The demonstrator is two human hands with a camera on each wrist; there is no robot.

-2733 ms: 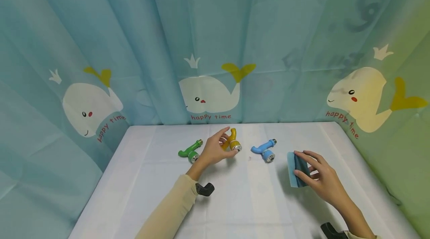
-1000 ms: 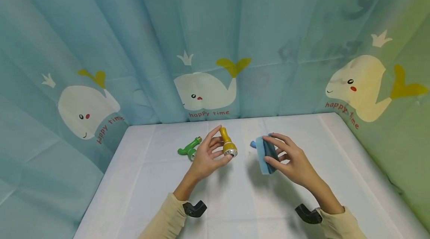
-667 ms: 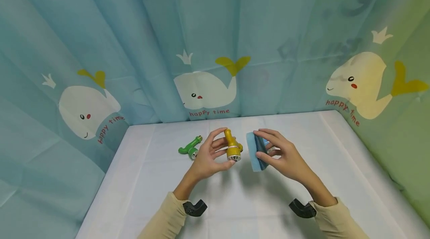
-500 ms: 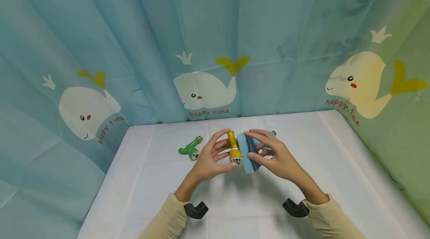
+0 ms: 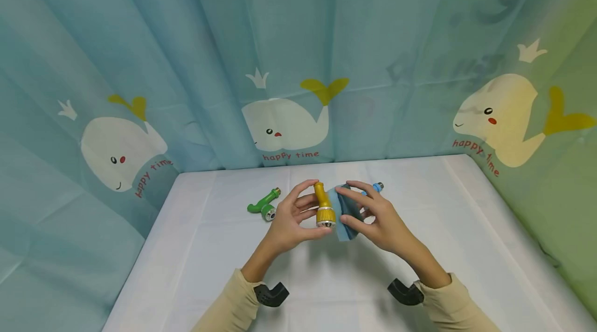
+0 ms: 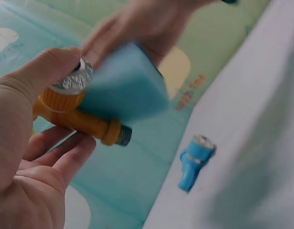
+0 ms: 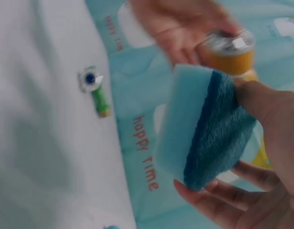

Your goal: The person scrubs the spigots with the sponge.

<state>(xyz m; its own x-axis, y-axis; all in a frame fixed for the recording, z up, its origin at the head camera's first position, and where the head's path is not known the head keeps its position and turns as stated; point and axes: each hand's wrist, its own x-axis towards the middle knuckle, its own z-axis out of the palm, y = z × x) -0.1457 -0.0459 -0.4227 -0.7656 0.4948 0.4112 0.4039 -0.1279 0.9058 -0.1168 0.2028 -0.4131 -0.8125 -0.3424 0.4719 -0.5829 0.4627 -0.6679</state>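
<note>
A yellow faucet (image 5: 325,207) with a silver end is pinched between the thumb and fingers of my left hand (image 5: 286,220), held above the table. Its threaded metal inlet shows in the left wrist view. My right hand (image 5: 384,220) grips a blue sponge (image 7: 187,121) by its edges; the sponge has a light foam side and a darker scouring side. In the head view the foam side lies right against the faucet. Behind the right hand, a blue faucet (image 6: 197,160) rests on the table, partly hidden in the head view.
A green faucet (image 5: 266,205) lies on the white-covered table (image 5: 210,270) left of my left hand. A teal curtain (image 5: 289,37) with whale prints hangs behind the table and at both sides. Each wrist carries a black camera mount (image 5: 272,294).
The left hand has lifted the yellow faucet and turned it. My right hand has carried the sponge leftward until it meets the faucet, passing in front of the blue faucet.
</note>
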